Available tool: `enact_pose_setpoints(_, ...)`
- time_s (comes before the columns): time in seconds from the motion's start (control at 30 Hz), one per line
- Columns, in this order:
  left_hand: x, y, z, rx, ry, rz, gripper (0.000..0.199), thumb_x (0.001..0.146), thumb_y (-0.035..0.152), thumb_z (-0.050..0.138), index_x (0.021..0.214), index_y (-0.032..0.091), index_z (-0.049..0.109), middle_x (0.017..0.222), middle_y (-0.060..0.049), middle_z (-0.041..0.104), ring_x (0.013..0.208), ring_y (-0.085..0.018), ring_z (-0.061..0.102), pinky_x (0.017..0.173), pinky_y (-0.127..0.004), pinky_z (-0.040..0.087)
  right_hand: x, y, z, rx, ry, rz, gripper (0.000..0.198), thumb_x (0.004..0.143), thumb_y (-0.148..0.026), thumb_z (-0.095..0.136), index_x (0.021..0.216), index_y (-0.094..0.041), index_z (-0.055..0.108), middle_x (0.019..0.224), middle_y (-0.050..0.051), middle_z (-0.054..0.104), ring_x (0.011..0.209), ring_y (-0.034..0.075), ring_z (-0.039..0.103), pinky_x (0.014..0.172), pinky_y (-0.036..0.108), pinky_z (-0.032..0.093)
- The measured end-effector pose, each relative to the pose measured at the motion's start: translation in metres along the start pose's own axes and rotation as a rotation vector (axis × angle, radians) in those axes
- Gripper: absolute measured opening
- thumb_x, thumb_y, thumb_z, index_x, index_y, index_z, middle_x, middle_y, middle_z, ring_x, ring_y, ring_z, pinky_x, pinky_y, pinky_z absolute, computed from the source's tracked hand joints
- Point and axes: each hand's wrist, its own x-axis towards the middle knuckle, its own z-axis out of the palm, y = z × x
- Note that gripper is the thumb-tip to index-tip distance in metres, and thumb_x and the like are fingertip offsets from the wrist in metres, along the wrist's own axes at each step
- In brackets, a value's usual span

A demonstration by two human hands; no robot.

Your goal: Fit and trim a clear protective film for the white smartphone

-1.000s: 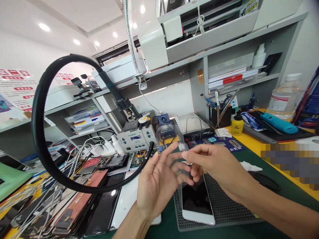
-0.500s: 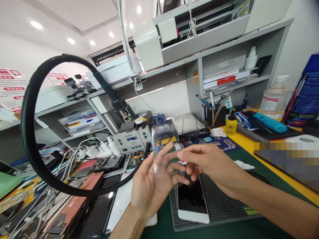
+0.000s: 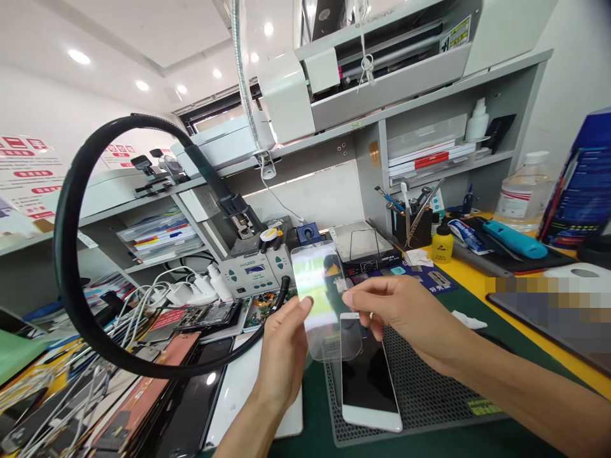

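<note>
A clear, phone-shaped sheet (image 3: pixel 319 280) with rounded corners is held up above the bench, catching a bright reflection. My left hand (image 3: pixel 282 348) grips its left edge, thumb at the front and fingers curled behind. At the right edge my right hand (image 3: pixel 405 308) pinches the sheet between thumb and forefinger, the other fingers bent. Below lies a phone (image 3: pixel 370 381) with a white frame and dark screen, face up on a grey honeycomb mat (image 3: pixel 429 388). The sheet's lower right corner overlaps the phone's upper part in view.
A black hose (image 3: pixel 67 254) loops on the left over stacked phone parts (image 3: pixel 143 394). Behind stand a grey control unit (image 3: pixel 252 273) and a flat heating plate (image 3: pixel 360 242). Farther right are a tool holder (image 3: pixel 410 222), a yellow bottle (image 3: pixel 442 245) and a crumpled tissue (image 3: pixel 470 319).
My left fingers, spread behind the sheet before, have drawn back to its left edge. The sheet now shows a bright reflection. My right hand keeps its pinch almost in place.
</note>
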Motion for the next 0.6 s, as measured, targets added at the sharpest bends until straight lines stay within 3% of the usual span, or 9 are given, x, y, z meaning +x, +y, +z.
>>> enact_pose_setpoints(0.13,0.0006,-0.0039,-0.0047,0.244,0.066,0.052,0.022,0.085,0.035,0.075,0.07,0.018,0.074,0.071,-0.004,0.066,0.075,-0.021,0.061,0.069,-0.032,0.046,0.0048,0.0013,-0.0062,0.01,0.01,-0.037,0.027,0.082,-0.038,0.076,0.065,-0.017,0.071,0.068,0.0,0.059,0.057,0.011,0.048,0.053,0.026,0.041)
enact_pose_setpoints(0.27,0.0003,-0.0045,-0.0087,0.353,0.032,0.069,0.036,0.084,0.037,0.076,0.056,0.017,0.067,0.063,-0.003,0.061,0.068,-0.019,0.056,0.068,-0.033,0.044,0.0048,-0.0007,-0.0096,0.037,-0.005,-0.06,0.026,0.084,-0.038,0.075,0.07,-0.016,0.073,0.071,0.001,0.058,0.063,0.013,0.049,0.056,0.026,0.042)
enact_pose_setpoints(0.4,-0.0004,-0.0034,-0.0105,0.365,-0.016,0.07,0.031,0.087,0.037,0.073,0.064,0.017,0.069,0.067,-0.002,0.061,0.067,-0.016,0.053,0.069,-0.031,0.043,0.003,-0.0038,-0.0098,0.1,-0.065,-0.07,0.028,0.083,-0.04,0.077,0.072,-0.015,0.072,0.073,0.001,0.058,0.068,0.014,0.05,0.056,0.026,0.043)
enact_pose_setpoints(0.6,-0.002,-0.0031,-0.0057,0.327,0.082,0.144,0.027,0.082,0.039,0.077,0.07,0.016,0.073,0.069,-0.004,0.064,0.069,-0.018,0.054,0.065,-0.03,0.044,0.0013,-0.0027,-0.0102,0.122,-0.128,-0.071,0.031,0.085,-0.046,0.077,0.083,-0.014,0.076,0.08,0.003,0.061,0.074,0.015,0.053,0.059,0.026,0.046)
